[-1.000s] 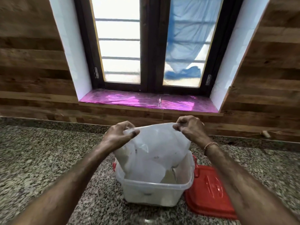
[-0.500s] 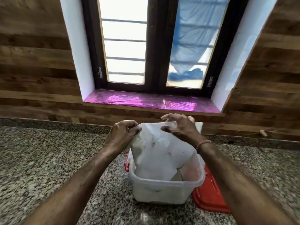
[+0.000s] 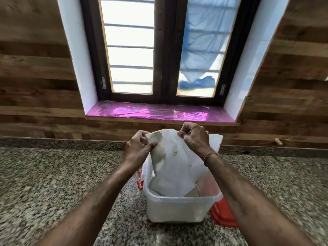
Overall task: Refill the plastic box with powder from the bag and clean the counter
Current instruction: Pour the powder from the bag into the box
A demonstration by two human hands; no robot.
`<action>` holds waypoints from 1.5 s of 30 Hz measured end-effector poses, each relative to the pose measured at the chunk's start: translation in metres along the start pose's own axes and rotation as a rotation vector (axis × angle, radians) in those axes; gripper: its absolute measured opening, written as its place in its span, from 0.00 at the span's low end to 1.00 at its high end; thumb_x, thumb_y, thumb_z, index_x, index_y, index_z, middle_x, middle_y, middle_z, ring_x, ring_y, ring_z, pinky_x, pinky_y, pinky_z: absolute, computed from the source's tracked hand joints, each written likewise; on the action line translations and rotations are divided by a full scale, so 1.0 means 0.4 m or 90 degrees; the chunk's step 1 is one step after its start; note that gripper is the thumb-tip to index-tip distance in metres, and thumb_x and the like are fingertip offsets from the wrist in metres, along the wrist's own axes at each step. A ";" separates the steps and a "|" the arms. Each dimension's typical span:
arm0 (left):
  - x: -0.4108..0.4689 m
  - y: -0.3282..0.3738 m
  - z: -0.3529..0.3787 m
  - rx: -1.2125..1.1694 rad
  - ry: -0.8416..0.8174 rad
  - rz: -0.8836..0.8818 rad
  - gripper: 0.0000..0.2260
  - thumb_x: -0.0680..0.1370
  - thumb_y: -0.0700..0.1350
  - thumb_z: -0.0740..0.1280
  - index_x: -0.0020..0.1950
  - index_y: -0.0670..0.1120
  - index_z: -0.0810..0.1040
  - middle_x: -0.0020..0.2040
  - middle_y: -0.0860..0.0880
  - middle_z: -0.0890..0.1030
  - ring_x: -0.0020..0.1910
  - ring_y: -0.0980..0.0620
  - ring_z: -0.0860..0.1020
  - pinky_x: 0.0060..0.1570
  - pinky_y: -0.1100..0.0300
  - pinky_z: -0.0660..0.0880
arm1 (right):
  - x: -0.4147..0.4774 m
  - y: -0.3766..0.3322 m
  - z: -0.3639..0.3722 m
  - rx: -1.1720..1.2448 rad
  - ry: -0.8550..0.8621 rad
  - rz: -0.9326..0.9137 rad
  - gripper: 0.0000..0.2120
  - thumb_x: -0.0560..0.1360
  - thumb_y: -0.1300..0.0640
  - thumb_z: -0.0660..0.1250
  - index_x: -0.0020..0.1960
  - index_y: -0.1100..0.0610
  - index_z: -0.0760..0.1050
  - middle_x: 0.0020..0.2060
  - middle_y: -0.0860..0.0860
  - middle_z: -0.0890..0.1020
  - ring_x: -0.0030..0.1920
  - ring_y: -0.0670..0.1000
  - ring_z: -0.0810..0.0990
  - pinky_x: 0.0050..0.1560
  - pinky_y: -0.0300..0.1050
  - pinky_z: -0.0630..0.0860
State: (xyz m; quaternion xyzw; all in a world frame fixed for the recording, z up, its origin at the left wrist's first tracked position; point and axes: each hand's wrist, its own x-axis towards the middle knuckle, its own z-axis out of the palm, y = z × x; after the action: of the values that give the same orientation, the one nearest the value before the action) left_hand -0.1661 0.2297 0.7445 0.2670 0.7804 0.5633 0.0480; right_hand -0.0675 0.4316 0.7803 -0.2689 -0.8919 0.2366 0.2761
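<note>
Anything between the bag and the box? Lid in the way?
Nothing visible. The bag hangs with its lower end inside the open box; left hand and right hand pinch its top. The lid lies beside the box, on its right.

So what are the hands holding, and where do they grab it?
The bag, by its top edge: the left hand pinches the left corner, the right hand pinches further along. Its bottom hangs inside the box.

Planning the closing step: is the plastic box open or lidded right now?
Open. The bag hangs into the plastic box through its bare top; the red lid lies on the counter beside it.
</note>
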 end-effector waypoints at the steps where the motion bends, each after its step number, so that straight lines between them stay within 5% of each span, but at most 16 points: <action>1: -0.008 -0.012 0.001 -0.043 -0.044 -0.022 0.10 0.74 0.50 0.77 0.50 0.51 0.80 0.43 0.50 0.84 0.41 0.50 0.83 0.37 0.54 0.80 | 0.002 0.000 -0.002 0.009 0.009 0.012 0.11 0.74 0.49 0.75 0.38 0.52 0.77 0.32 0.41 0.79 0.40 0.47 0.79 0.59 0.54 0.73; 3: -0.022 -0.033 0.009 -0.054 -0.070 -0.034 0.08 0.73 0.48 0.79 0.47 0.50 0.82 0.41 0.51 0.85 0.40 0.51 0.83 0.36 0.56 0.77 | 0.004 -0.001 -0.004 0.020 0.012 0.025 0.13 0.74 0.49 0.75 0.37 0.50 0.75 0.33 0.41 0.79 0.41 0.48 0.79 0.59 0.56 0.75; 10: -0.028 -0.050 0.020 0.086 0.107 0.054 0.10 0.70 0.45 0.79 0.36 0.49 0.78 0.33 0.54 0.80 0.33 0.55 0.77 0.36 0.50 0.78 | -0.001 0.037 -0.018 0.038 -0.027 0.027 0.12 0.72 0.49 0.77 0.35 0.50 0.77 0.33 0.44 0.82 0.37 0.47 0.81 0.46 0.56 0.82; 13: -0.021 -0.054 0.014 0.051 0.106 0.050 0.09 0.71 0.56 0.75 0.44 0.53 0.79 0.38 0.54 0.83 0.39 0.51 0.82 0.38 0.47 0.81 | 0.001 0.046 -0.029 0.049 -0.016 0.034 0.13 0.72 0.51 0.77 0.34 0.50 0.76 0.32 0.44 0.81 0.35 0.46 0.78 0.43 0.54 0.82; 17: -0.005 -0.023 0.008 -0.125 -0.036 -0.005 0.27 0.67 0.73 0.70 0.58 0.57 0.81 0.49 0.51 0.86 0.48 0.47 0.86 0.46 0.39 0.84 | -0.004 0.032 -0.019 0.044 0.003 0.038 0.13 0.72 0.50 0.77 0.34 0.49 0.75 0.32 0.43 0.81 0.35 0.46 0.78 0.45 0.53 0.81; 20: 0.000 0.007 0.012 -0.171 0.011 -0.010 0.19 0.67 0.66 0.76 0.49 0.54 0.84 0.45 0.50 0.87 0.46 0.47 0.86 0.43 0.38 0.84 | -0.011 0.029 -0.009 0.051 -0.004 0.039 0.11 0.73 0.48 0.76 0.36 0.48 0.76 0.33 0.42 0.83 0.38 0.46 0.81 0.52 0.57 0.80; 23: -0.001 0.022 0.016 -0.067 0.073 0.030 0.11 0.72 0.58 0.77 0.43 0.53 0.82 0.40 0.54 0.86 0.40 0.53 0.85 0.38 0.43 0.83 | -0.024 0.006 -0.026 0.147 -0.053 -0.018 0.06 0.76 0.47 0.74 0.49 0.48 0.80 0.45 0.43 0.85 0.48 0.46 0.83 0.52 0.52 0.82; 25: -0.008 0.036 0.023 -0.013 0.098 0.056 0.10 0.73 0.58 0.76 0.43 0.54 0.80 0.39 0.56 0.85 0.39 0.56 0.84 0.36 0.46 0.83 | -0.029 -0.019 -0.032 0.183 -0.102 -0.070 0.14 0.75 0.44 0.74 0.57 0.48 0.80 0.53 0.46 0.84 0.54 0.47 0.82 0.51 0.46 0.81; 28: -0.012 0.059 0.038 0.010 0.108 0.098 0.09 0.74 0.58 0.76 0.43 0.55 0.80 0.40 0.58 0.85 0.39 0.61 0.82 0.35 0.55 0.82 | -0.025 -0.045 -0.016 0.142 -0.097 -0.094 0.13 0.72 0.42 0.76 0.52 0.47 0.83 0.52 0.44 0.85 0.56 0.47 0.82 0.55 0.48 0.78; 31: -0.011 0.064 0.043 -0.014 0.089 0.097 0.10 0.75 0.58 0.75 0.50 0.56 0.81 0.44 0.58 0.85 0.43 0.60 0.83 0.38 0.54 0.83 | -0.016 -0.055 -0.005 0.156 -0.065 -0.067 0.09 0.71 0.46 0.78 0.44 0.50 0.82 0.50 0.46 0.87 0.57 0.47 0.83 0.60 0.50 0.79; 35: -0.032 0.011 0.052 -0.010 -0.016 0.085 0.22 0.79 0.50 0.72 0.72 0.55 0.70 0.58 0.53 0.83 0.53 0.54 0.83 0.43 0.52 0.83 | -0.013 -0.065 0.000 0.172 0.001 -0.026 0.09 0.71 0.48 0.78 0.41 0.51 0.82 0.45 0.48 0.87 0.51 0.48 0.85 0.54 0.48 0.81; 37: -0.056 -0.022 0.060 0.021 -0.034 0.062 0.18 0.78 0.47 0.73 0.66 0.57 0.75 0.52 0.54 0.84 0.50 0.53 0.83 0.44 0.49 0.84 | -0.009 -0.069 0.004 0.180 0.028 -0.016 0.08 0.72 0.49 0.78 0.41 0.52 0.82 0.43 0.49 0.87 0.48 0.49 0.85 0.51 0.47 0.82; 39: -0.072 -0.044 0.064 0.060 0.013 0.023 0.05 0.75 0.49 0.75 0.49 0.54 0.82 0.41 0.56 0.84 0.43 0.53 0.84 0.41 0.49 0.82 | -0.006 -0.068 0.003 0.183 0.043 -0.004 0.08 0.72 0.49 0.78 0.41 0.53 0.83 0.44 0.49 0.87 0.48 0.49 0.85 0.50 0.46 0.82; 41: -0.075 -0.057 0.063 0.077 0.055 -0.012 0.07 0.72 0.47 0.78 0.39 0.50 0.82 0.35 0.55 0.83 0.40 0.52 0.83 0.40 0.52 0.81 | -0.004 -0.063 0.004 0.184 0.049 0.007 0.09 0.72 0.49 0.78 0.41 0.53 0.83 0.42 0.49 0.87 0.46 0.49 0.85 0.48 0.47 0.82; 45: -0.066 -0.078 0.052 0.090 0.063 -0.043 0.09 0.70 0.47 0.79 0.34 0.49 0.81 0.31 0.54 0.82 0.36 0.52 0.82 0.38 0.52 0.80 | -0.012 -0.063 -0.013 0.238 -0.039 -0.015 0.07 0.71 0.53 0.79 0.38 0.53 0.83 0.35 0.46 0.84 0.38 0.44 0.82 0.41 0.44 0.80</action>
State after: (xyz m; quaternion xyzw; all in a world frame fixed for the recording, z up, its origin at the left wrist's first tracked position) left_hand -0.1472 0.2280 0.7027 0.2149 0.8284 0.5172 0.0093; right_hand -0.0697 0.4113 0.7969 -0.1950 -0.8437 0.4028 0.2964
